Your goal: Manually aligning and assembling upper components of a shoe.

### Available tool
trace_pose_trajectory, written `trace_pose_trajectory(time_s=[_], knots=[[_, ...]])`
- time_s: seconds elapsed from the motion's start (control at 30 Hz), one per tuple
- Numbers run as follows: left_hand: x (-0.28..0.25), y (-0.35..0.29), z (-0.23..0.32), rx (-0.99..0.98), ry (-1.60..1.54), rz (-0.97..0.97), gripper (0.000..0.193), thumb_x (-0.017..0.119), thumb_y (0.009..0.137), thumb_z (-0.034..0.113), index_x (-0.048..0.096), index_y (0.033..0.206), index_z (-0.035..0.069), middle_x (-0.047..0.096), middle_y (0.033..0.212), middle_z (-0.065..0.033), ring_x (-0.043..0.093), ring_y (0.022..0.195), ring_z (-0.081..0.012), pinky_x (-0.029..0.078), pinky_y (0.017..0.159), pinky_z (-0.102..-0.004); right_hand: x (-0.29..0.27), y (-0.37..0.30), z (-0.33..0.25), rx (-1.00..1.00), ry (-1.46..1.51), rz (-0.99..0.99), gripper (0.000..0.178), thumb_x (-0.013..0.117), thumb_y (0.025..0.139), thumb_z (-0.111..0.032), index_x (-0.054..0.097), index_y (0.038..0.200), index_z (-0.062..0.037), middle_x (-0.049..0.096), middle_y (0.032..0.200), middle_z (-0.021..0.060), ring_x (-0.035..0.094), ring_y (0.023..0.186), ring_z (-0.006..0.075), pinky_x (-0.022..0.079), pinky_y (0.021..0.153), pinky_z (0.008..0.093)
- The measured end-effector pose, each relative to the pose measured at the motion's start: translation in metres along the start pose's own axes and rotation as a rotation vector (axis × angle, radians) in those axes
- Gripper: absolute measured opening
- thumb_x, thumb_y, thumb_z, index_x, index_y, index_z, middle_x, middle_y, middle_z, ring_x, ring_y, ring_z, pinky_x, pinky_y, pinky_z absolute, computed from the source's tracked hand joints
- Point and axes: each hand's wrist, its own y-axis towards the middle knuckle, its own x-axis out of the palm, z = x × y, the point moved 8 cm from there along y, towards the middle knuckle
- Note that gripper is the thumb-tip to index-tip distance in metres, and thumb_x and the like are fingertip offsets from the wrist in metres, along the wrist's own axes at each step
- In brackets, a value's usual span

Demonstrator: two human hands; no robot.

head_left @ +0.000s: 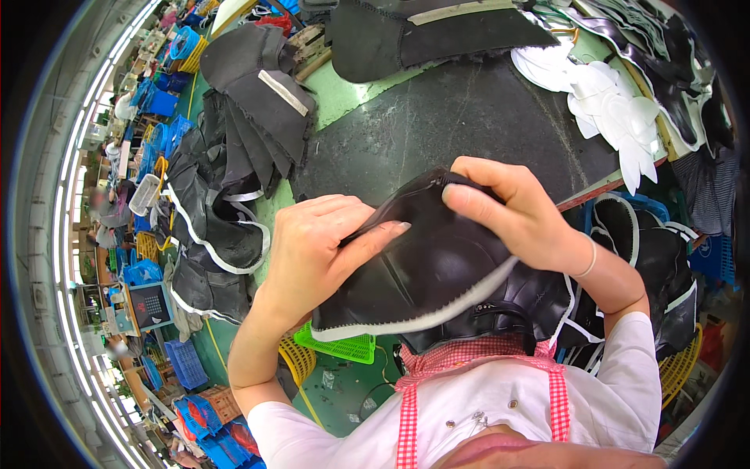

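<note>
Between my hands is a black leather-like boot upper (426,254) with stitched seams and a pale fleecy edge along its lower side. My left hand (316,246) grips its left side, the thumb lying on the outer face and the fingers behind. At the top right edge my right hand (516,211) pinches the rim between thumb and fingers. The piece is held up in front of my chest, near the table's front edge. Its inside and far side are hidden. Below it, another black piece (531,301) with pale trim lies over my lap.
A dark mat (469,109) covers the work table. Stacked black panels (266,117) lie at left, beside trimmed uppers (211,227). More black panels (437,35) lie at the back, and white cut pieces (613,102) at back right. A green basket (340,344) stands below.
</note>
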Motion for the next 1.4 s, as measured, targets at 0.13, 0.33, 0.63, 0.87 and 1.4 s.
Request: trace_pose_trajectory(time_s=[0.13,0.33,0.63,0.87,1.4], knots=[[0.002,0.0,0.003,-0.059,-0.205,0.001,0.013,0.073,0.081,0.013,0.07,0.085,0.001,0.065,0.074,-0.0114,0.064,0.067,-0.0259,0.048,0.057,-0.0326,0.004,-0.001,0.008,0.134,0.319,-0.005,0.024,0.06,0.096,-0.019,0.057,0.081,-0.0008,0.052,0.077,-0.0033,0.045,0.076,0.0033,0.04,0.066,0.0225],[0.005,-0.004,0.005,0.042,-0.277,0.06,0.011,0.072,0.081,0.006,0.07,0.088,-0.002,0.069,0.081,-0.0121,0.067,0.072,-0.0257,0.051,0.063,-0.0304,-0.01,-0.002,-0.006,-0.292,0.012,0.204,0.024,0.066,0.09,-0.014,0.051,0.075,-0.0031,0.058,0.09,-0.002,0.052,0.079,0.0054,0.043,0.075,0.0212],[0.001,0.011,-0.002,-0.064,-0.473,0.096,0.017,0.074,0.082,0.013,0.071,0.092,-0.001,0.067,0.077,-0.0128,0.065,0.064,-0.0252,0.05,0.059,-0.0305,-0.004,0.008,-0.001,-0.073,0.559,0.073,0.03,0.075,0.081,-0.002,0.048,0.09,-0.0077,0.061,0.089,-0.0003,0.058,0.083,0.0064,0.045,0.076,0.0215],[-0.045,0.019,-0.015,-0.149,-0.379,0.379,0.02,0.07,0.09,0.018,0.07,0.089,-0.003,0.063,0.062,-0.0031,0.052,0.056,-0.0028,0.042,0.051,-0.0248,-0.078,0.021,-0.058,-0.534,-0.075,0.39,0.052,0.076,0.081,-0.02,0.05,0.122,-0.0031,0.059,0.121,0.0116,0.057,0.109,0.0177,0.044,0.093,0.0332],[-0.011,0.032,-0.105,0.176,-0.819,0.084,0.016,0.059,0.062,-0.011,0.067,0.067,0.003,0.072,0.083,-0.0111,0.064,0.1,-0.0274,0.048,0.089,-0.0377,0.022,0.061,-0.064,-0.993,-0.877,-0.087,0.026,0.072,0.057,-0.009,0.05,0.071,-0.0084,0.05,0.074,0.0042,0.055,0.076,0.0243,0.041,0.072,0.0356]])
